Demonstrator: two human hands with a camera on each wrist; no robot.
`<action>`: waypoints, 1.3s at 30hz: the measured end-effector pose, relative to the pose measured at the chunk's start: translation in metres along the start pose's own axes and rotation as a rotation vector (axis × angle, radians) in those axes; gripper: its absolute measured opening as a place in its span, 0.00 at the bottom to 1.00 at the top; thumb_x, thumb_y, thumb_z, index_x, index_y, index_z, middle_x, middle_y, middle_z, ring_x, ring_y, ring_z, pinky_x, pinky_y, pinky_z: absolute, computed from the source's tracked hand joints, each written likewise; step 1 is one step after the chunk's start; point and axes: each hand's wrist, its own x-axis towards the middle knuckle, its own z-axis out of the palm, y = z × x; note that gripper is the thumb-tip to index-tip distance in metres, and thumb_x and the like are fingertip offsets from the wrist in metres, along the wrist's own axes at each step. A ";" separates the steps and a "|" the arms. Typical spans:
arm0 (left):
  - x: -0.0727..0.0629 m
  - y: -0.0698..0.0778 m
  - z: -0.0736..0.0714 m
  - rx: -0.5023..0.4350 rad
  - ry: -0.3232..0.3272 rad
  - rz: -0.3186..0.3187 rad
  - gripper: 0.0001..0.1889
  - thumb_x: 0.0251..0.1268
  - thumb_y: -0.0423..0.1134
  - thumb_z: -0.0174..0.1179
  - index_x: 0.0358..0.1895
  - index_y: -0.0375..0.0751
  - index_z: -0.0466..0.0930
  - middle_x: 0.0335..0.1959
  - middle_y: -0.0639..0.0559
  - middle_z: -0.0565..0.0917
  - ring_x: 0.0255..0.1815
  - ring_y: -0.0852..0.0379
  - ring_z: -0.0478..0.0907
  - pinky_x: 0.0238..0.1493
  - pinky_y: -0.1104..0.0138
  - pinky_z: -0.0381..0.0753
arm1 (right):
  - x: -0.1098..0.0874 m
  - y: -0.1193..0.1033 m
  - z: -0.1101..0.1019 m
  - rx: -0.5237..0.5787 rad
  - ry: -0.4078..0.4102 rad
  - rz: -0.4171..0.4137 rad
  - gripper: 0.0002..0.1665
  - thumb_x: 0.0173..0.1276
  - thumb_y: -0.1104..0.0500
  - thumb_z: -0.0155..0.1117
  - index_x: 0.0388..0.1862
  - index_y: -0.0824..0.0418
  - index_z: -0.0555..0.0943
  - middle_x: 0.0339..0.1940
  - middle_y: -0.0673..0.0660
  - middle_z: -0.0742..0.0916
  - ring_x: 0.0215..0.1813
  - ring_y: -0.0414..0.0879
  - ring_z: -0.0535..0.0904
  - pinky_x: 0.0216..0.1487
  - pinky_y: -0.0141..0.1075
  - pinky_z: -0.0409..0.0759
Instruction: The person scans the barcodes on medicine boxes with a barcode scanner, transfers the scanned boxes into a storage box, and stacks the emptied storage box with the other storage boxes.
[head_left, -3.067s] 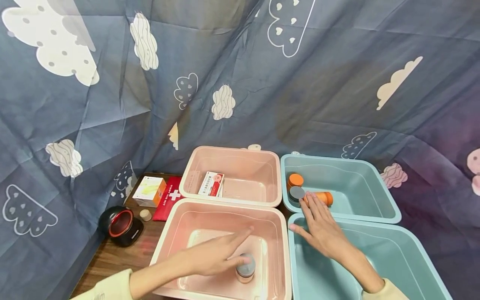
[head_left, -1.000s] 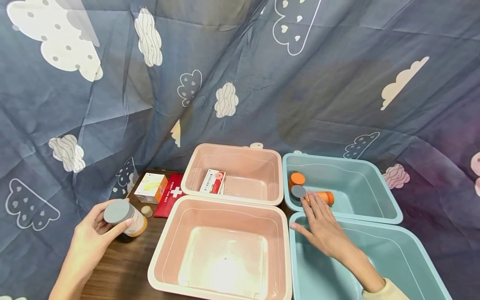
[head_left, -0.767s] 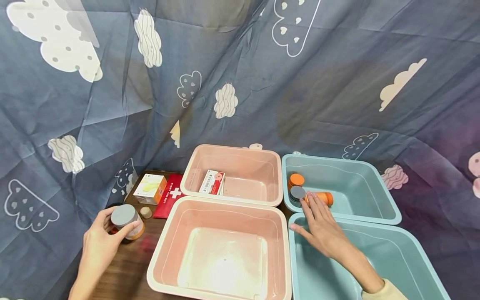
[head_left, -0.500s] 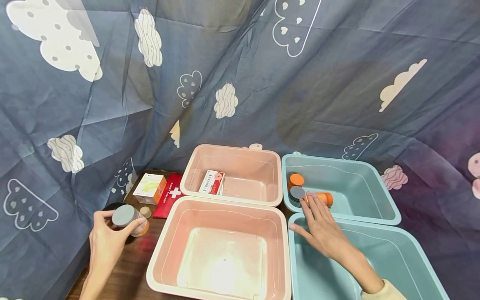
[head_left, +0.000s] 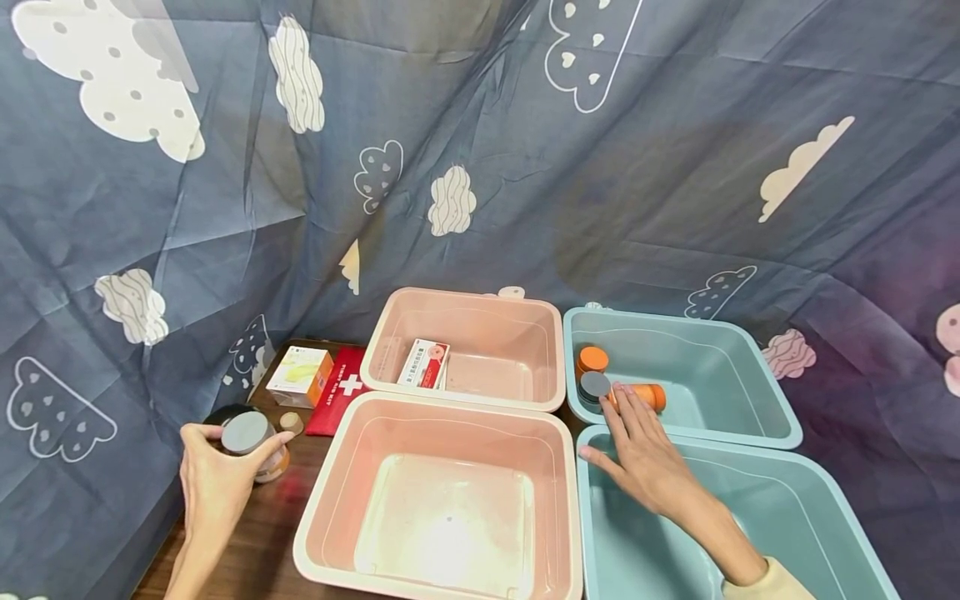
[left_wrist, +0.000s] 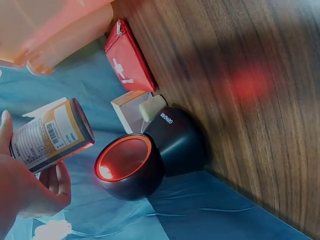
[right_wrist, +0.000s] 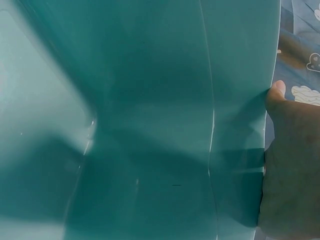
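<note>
My left hand holds a pill bottle with a grey lid between thumb and fingers, at the left of the table. The bottle is tilted in front of a black barcode scanner, whose round window glows red. In the left wrist view the bottle's white and orange label shows a barcode. My right hand lies with fingers extended over the rims between the two blue bins. Its fingertips are beside a grey-capped bottle and a lying orange bottle; contact is unclear.
The rear pink bin holds a white and red medicine box. In front stands another pink bin. A white and orange box, a red first aid pouch and a small beige cylinder are behind the scanner. An orange-capped bottle stands in the rear blue bin.
The left hand has taken the grey-lidded bottle from the front pink bin to the scanner. Within the last second it shifted slightly right and turned the bottle. The right hand stayed put.
</note>
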 end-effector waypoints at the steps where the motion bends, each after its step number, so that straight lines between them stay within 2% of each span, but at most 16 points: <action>1: 0.000 -0.001 0.000 -0.003 -0.001 0.000 0.43 0.48 0.44 0.89 0.57 0.29 0.65 0.47 0.30 0.78 0.56 0.27 0.80 0.50 0.51 0.68 | 0.000 0.000 0.000 0.000 -0.001 0.001 0.56 0.83 0.35 0.61 0.88 0.74 0.56 0.91 0.74 0.54 0.91 0.72 0.48 0.90 0.62 0.46; 3: 0.001 -0.001 0.000 -0.010 -0.006 0.004 0.42 0.50 0.43 0.88 0.58 0.29 0.67 0.48 0.30 0.79 0.54 0.33 0.80 0.50 0.54 0.69 | 0.000 0.000 0.000 0.003 -0.002 0.006 0.56 0.83 0.34 0.61 0.88 0.74 0.56 0.91 0.74 0.54 0.91 0.72 0.47 0.90 0.62 0.47; 6: 0.003 0.000 0.000 -0.045 -0.036 0.016 0.38 0.56 0.40 0.85 0.61 0.30 0.69 0.50 0.34 0.83 0.49 0.59 0.81 0.49 0.70 0.71 | 0.000 0.000 0.001 0.006 -0.003 0.011 0.56 0.83 0.34 0.61 0.88 0.74 0.56 0.91 0.74 0.54 0.91 0.72 0.47 0.90 0.62 0.47; 8: 0.006 0.004 0.000 -0.125 -0.073 0.038 0.33 0.61 0.35 0.82 0.65 0.31 0.74 0.51 0.42 0.86 0.47 0.73 0.78 0.48 0.79 0.72 | 0.000 0.000 0.001 0.011 -0.004 0.014 0.56 0.83 0.34 0.60 0.88 0.74 0.56 0.91 0.74 0.54 0.91 0.72 0.47 0.90 0.62 0.45; 10: 0.010 0.010 0.001 -0.257 -0.120 0.051 0.30 0.64 0.29 0.78 0.67 0.32 0.77 0.52 0.53 0.87 0.47 0.79 0.78 0.50 0.85 0.73 | -0.001 0.000 0.000 0.010 -0.003 0.011 0.56 0.83 0.35 0.61 0.88 0.74 0.56 0.91 0.74 0.54 0.91 0.72 0.47 0.90 0.61 0.44; 13: 0.018 0.025 0.004 -0.486 -0.196 0.069 0.28 0.65 0.21 0.73 0.69 0.35 0.81 0.52 0.63 0.88 0.52 0.72 0.83 0.57 0.83 0.77 | -0.001 -0.001 -0.001 0.007 0.004 0.001 0.56 0.83 0.35 0.61 0.88 0.74 0.56 0.91 0.74 0.54 0.91 0.72 0.48 0.91 0.58 0.42; 15: 0.025 0.037 0.008 -0.599 -0.243 0.088 0.29 0.66 0.18 0.71 0.70 0.36 0.82 0.54 0.64 0.89 0.54 0.69 0.85 0.59 0.80 0.78 | -0.002 0.000 -0.001 0.004 0.014 -0.011 0.57 0.83 0.35 0.61 0.88 0.74 0.55 0.91 0.74 0.54 0.91 0.72 0.48 0.92 0.57 0.41; 18: 0.033 0.059 0.016 -0.658 -0.332 0.167 0.30 0.68 0.20 0.70 0.73 0.36 0.80 0.61 0.60 0.89 0.57 0.67 0.86 0.61 0.79 0.79 | -0.002 0.003 0.001 -0.003 0.039 -0.040 0.58 0.82 0.34 0.62 0.88 0.74 0.54 0.91 0.74 0.54 0.91 0.71 0.48 0.92 0.52 0.35; 21: 0.039 0.087 0.030 -0.638 -0.406 0.298 0.30 0.70 0.20 0.69 0.75 0.33 0.76 0.65 0.59 0.87 0.58 0.68 0.85 0.63 0.79 0.79 | -0.003 0.003 0.001 -0.015 0.035 -0.053 0.60 0.81 0.33 0.63 0.89 0.73 0.54 0.91 0.75 0.54 0.91 0.71 0.48 0.92 0.50 0.34; 25: 0.040 0.129 0.057 -0.608 -0.509 0.411 0.31 0.72 0.20 0.66 0.76 0.28 0.71 0.69 0.42 0.83 0.60 0.69 0.82 0.66 0.79 0.78 | -0.003 -0.001 -0.004 -0.009 -0.012 -0.038 0.62 0.79 0.30 0.62 0.90 0.70 0.52 0.91 0.74 0.52 0.91 0.71 0.47 0.92 0.52 0.37; 28: 0.039 0.159 0.079 -0.582 -0.615 0.436 0.31 0.74 0.22 0.67 0.77 0.28 0.69 0.70 0.29 0.79 0.63 0.59 0.82 0.68 0.73 0.79 | -0.003 -0.001 -0.002 0.003 -0.022 -0.035 0.63 0.79 0.29 0.61 0.91 0.69 0.51 0.91 0.74 0.51 0.91 0.71 0.46 0.92 0.53 0.36; 31: 0.036 0.185 0.105 -0.551 -0.690 0.471 0.30 0.73 0.24 0.69 0.75 0.28 0.71 0.67 0.29 0.80 0.64 0.43 0.83 0.72 0.60 0.82 | -0.003 0.000 0.001 0.007 0.007 -0.047 0.63 0.78 0.28 0.61 0.90 0.69 0.52 0.91 0.75 0.52 0.91 0.72 0.47 0.92 0.54 0.38; 33: 0.032 0.202 0.123 -0.558 -0.751 0.484 0.29 0.73 0.25 0.69 0.74 0.28 0.71 0.66 0.29 0.81 0.65 0.37 0.82 0.74 0.52 0.80 | -0.004 0.001 0.003 0.014 0.028 -0.056 0.64 0.78 0.27 0.62 0.90 0.70 0.54 0.91 0.75 0.53 0.91 0.72 0.48 0.92 0.56 0.39; 36: 0.024 0.226 0.152 -0.581 -0.849 0.500 0.28 0.75 0.26 0.68 0.74 0.27 0.70 0.65 0.28 0.81 0.68 0.34 0.82 0.75 0.48 0.79 | -0.003 0.001 0.003 0.007 0.036 -0.054 0.64 0.77 0.27 0.63 0.90 0.70 0.55 0.91 0.75 0.54 0.90 0.72 0.48 0.91 0.59 0.44; 39: 0.013 0.249 0.182 -0.588 -0.937 0.493 0.28 0.79 0.29 0.65 0.76 0.29 0.68 0.68 0.30 0.81 0.70 0.37 0.81 0.75 0.52 0.79 | -0.003 0.000 0.000 -0.009 0.013 -0.038 0.63 0.77 0.27 0.63 0.90 0.69 0.54 0.91 0.74 0.54 0.91 0.72 0.48 0.89 0.62 0.48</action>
